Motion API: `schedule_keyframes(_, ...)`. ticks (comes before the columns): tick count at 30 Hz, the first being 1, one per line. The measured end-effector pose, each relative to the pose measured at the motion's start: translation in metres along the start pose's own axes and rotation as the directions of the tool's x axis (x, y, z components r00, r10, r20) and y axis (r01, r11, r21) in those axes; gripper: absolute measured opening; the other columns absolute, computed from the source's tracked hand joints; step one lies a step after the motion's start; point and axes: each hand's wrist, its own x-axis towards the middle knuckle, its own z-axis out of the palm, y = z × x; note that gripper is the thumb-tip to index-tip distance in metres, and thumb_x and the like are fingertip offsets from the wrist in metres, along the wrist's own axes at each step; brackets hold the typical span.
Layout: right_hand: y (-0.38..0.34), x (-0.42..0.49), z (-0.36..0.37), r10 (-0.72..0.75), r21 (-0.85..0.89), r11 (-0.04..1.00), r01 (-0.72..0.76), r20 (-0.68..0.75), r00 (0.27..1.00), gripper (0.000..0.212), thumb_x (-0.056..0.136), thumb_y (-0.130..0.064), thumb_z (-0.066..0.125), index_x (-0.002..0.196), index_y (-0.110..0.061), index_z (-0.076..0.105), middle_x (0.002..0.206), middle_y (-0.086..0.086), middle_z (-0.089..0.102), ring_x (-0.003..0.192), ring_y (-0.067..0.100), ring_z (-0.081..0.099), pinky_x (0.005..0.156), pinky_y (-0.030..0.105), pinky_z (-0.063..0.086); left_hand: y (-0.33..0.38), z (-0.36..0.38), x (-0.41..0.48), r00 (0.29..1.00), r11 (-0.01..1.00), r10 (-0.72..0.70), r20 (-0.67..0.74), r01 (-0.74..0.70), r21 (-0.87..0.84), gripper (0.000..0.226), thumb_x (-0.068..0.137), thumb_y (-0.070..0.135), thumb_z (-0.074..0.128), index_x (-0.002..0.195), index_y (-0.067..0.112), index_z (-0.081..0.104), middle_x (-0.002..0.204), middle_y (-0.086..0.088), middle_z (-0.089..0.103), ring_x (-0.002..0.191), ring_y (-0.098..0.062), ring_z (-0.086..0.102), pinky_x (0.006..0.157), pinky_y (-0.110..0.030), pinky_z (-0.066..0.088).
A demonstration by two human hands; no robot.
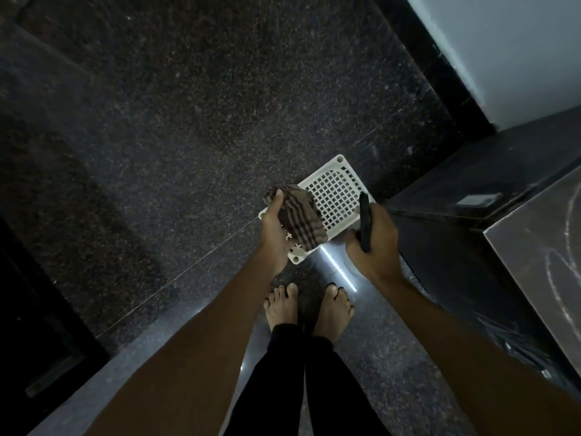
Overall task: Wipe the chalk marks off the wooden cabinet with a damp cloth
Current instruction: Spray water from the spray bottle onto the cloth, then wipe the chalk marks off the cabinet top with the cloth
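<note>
Brown-striped cloth (298,218) sits bunched in the left hand (274,229), thumb curled over its top edge and fingers cupped beneath. Just to its right, the right hand (377,247) wraps a slim dark object (364,221) — what it is I cannot tell. Behind both hands a white plastic grate (338,187) lies on the speckled floor (188,121). Further right stands the cabinet (531,243), pale chalk marks (567,231) curving across its top.

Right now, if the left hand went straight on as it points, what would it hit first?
Likely nothing: the left hand, gripping the striped cloth, points out over dark floor. The white grate lies rightward; depth is unclear.
</note>
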Motion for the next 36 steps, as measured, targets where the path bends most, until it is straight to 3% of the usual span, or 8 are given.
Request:
schedule_keyframes(5, 0.025, 0.05, 0.028, -0.091, 0.034, 0.995, 0.097, -0.144, 0.985, 0.044, 0.09, -0.018, 0.072, 0.123, 0.005, 0.054, 0.111, 0.012, 0.057, 0.101, 0.003, 0.053, 0.082, -0.001, 0.038, 0.0, -0.016, 0.023, 0.998, 0.999, 0.038, 0.044, -0.04, 0.036, 0.045, 0.101, 0.033, 0.051, 0.138, 0.008, 0.057, 0.129, -0.012, 0.065, 0.112, -0.026, 0.064, 0.085, -0.041, 0.054)
schedule_keyframes(8, 0.034, 0.081, 0.048, -0.08, 0.045, 0.995, 0.09, -0.189, 0.979, 0.056, 0.088, -0.037, 0.073, 0.124, 0.001, 0.053, 0.109, 0.009, 0.057, 0.098, 0.007, 0.057, 0.078, 0.01, 0.047, 0.0, -0.027, 0.039, 0.997, 0.998, 0.033, 0.076, -0.037, 0.044, 0.043, 0.098, 0.028, 0.055, 0.135, 0.007, 0.06, 0.129, -0.012, 0.068, 0.12, -0.027, 0.063, 0.09, -0.042, 0.054)
schedule_keyframes(14, 0.059, 0.111, 0.084, -0.119, 0.065, 0.989, 0.135, -0.21, 0.97, 0.071, 0.084, -0.041, 0.075, 0.134, 0.0, 0.045, 0.121, 0.011, 0.054, 0.112, 0.02, 0.058, 0.09, 0.034, 0.053, -0.001, -0.041, 0.069, 0.989, 0.992, 0.102, 0.108, -0.108, 0.057, 0.047, 0.091, 0.022, 0.064, 0.136, 0.011, 0.058, 0.127, -0.009, 0.07, 0.12, -0.024, 0.065, 0.093, -0.044, 0.056)
schedule_keyframes(19, 0.079, 0.102, 0.095, -0.103, 0.065, 0.99, 0.126, -0.283, 0.954, 0.08, 0.08, -0.037, 0.081, 0.138, 0.0, 0.04, 0.129, 0.012, 0.052, 0.123, 0.02, 0.053, 0.097, 0.032, 0.05, -0.002, -0.043, 0.074, 0.981, 0.986, 0.149, 0.121, -0.157, 0.06, 0.042, 0.095, 0.013, 0.061, 0.137, 0.01, 0.056, 0.129, -0.011, 0.068, 0.116, -0.023, 0.066, 0.102, -0.05, 0.052)
schedule_keyframes(23, 0.095, 0.083, 0.076, -0.005, 0.007, 1.0, 0.006, -0.121, 0.993, 0.098, 0.074, -0.027, 0.086, 0.148, 0.001, 0.028, 0.147, 0.019, 0.037, 0.134, 0.032, 0.041, 0.099, 0.037, 0.042, 0.003, -0.037, 0.052, 0.976, 0.979, 0.172, 0.13, -0.184, 0.083, 0.042, 0.095, 0.015, 0.062, 0.136, 0.009, 0.058, 0.129, -0.012, 0.068, 0.12, -0.026, 0.065, 0.104, -0.052, 0.051)
schedule_keyframes(28, 0.065, 0.025, 0.042, 0.245, 0.103, 0.965, -0.24, -0.041, 0.969, 0.045, 0.09, -0.021, 0.072, 0.126, -0.001, 0.056, 0.124, 0.02, 0.058, 0.111, 0.028, 0.057, 0.094, 0.031, 0.043, 0.023, -0.013, -0.009, 0.965, 0.953, 0.148, 0.214, -0.197, 0.229, 0.044, 0.085, 0.026, 0.068, 0.125, 0.009, 0.065, 0.123, -0.011, 0.071, 0.118, -0.029, 0.065, 0.098, -0.05, 0.054)
schedule_keyframes(31, 0.006, -0.008, -0.003, 0.447, 0.619, 0.644, -0.449, 0.171, 0.878, 0.019, 0.098, -0.028, 0.06, 0.105, -0.012, 0.067, 0.101, 0.003, 0.07, 0.089, 0.005, 0.065, 0.091, 0.036, 0.051, 0.036, 0.008, -0.056, 0.932, 0.911, 0.089, 0.352, -0.219, 0.349, 0.04, 0.084, 0.024, 0.07, 0.121, 0.008, 0.067, 0.117, -0.011, 0.073, 0.111, -0.03, 0.066, 0.092, -0.051, 0.053)
schedule_keyframes(36, -0.076, -0.065, -0.094, 0.353, 0.817, 0.165, -0.553, 0.474, 0.806, 0.065, 0.099, -0.063, 0.025, 0.128, -0.019, 0.064, 0.123, 0.007, 0.069, 0.113, 0.023, 0.066, 0.095, 0.043, 0.053, 0.044, 0.062, -0.137, 0.842, 0.696, 0.056, 0.537, -0.418, 0.583, 0.029, 0.088, 0.031, 0.077, 0.111, 0.015, 0.07, 0.107, -0.006, 0.076, 0.102, -0.02, 0.07, 0.078, -0.032, 0.055)
